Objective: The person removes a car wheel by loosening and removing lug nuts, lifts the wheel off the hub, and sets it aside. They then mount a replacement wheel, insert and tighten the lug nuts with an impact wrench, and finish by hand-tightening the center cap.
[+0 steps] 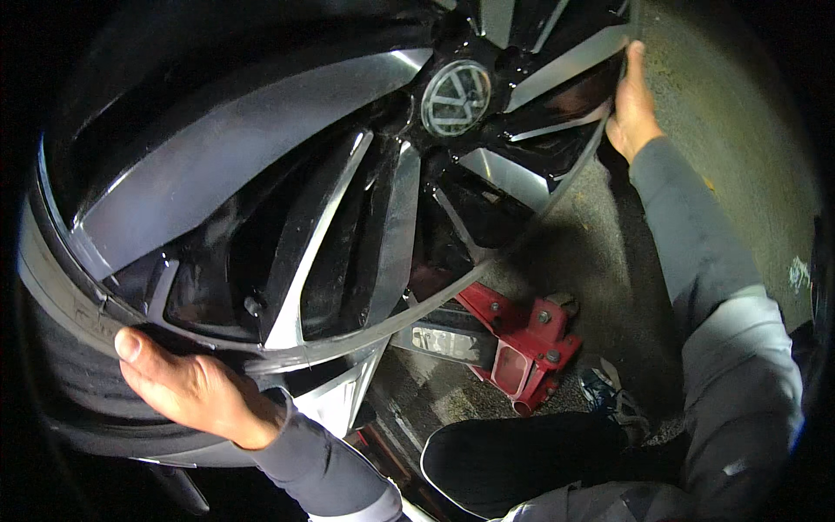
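A large car wheel (396, 226) with black and silver spokes and a round emblem cap fills the upper left and middle, tilted toward me. At its lower left edge, my left hand (200, 387) is closed with the thumb on the grey rim edge; its fingers are partly hidden behind. My right hand (633, 109) grips the opposite edge at the upper right, its fingers also mostly hidden. Dark tyre rubber (70, 383) shows beyond the rim at the left. Whether that tyre belongs to this same wheel I cannot tell.
Below the wheel, a red floor jack (531, 348) stands on the rough floor, close to my shoe (613, 396) and dark-clad knee (522, 461). A silver angular piece (344, 391) lies under the wheel's lower edge. Grey-green floor (739, 157) stretches along the right.
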`<state>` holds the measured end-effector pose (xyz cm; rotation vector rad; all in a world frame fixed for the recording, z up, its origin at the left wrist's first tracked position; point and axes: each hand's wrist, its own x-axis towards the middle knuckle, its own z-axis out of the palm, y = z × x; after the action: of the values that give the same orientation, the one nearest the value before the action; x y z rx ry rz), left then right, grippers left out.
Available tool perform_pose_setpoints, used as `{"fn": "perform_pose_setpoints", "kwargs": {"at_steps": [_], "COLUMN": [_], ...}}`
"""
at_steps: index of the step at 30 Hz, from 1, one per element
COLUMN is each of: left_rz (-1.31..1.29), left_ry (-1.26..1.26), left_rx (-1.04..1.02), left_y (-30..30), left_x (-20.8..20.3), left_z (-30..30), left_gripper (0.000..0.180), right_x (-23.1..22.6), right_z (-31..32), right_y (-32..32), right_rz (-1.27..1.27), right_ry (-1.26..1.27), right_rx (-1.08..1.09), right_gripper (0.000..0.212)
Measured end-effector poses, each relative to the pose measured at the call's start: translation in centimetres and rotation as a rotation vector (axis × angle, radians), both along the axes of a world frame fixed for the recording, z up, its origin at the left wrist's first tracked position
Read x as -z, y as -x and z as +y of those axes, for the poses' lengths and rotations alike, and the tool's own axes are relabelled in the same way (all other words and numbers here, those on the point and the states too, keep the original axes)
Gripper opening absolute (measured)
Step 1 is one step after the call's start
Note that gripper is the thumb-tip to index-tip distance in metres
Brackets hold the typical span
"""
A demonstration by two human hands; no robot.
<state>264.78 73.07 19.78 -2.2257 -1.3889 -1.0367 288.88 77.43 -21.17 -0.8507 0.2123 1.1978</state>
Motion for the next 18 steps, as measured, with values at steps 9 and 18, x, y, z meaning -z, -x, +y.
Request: {"fn": "perform_pose_setpoints", "kwargs": {"at_steps": [9, 18], "left_rz": [0.232, 0.343], "left_ry": [-0.163, -0.302], "left_rx": [-0.001, -0.114], "left_y": [-1.4, -0.5], "left_x": [-2.0, -2.4], "left_z": [1.4, 1.4], "left_gripper": [0.052, 0.052], "right_x": [2.5, 5.2], "right_z": [-1.1, 0.5], "right_y": [1.7, 1.8], "right_rz": [0.111, 0.096], "right_ry": [0.004, -0.064], "right_rx": [0.063, 0.073], "right_gripper": [0.098, 0.100]}}
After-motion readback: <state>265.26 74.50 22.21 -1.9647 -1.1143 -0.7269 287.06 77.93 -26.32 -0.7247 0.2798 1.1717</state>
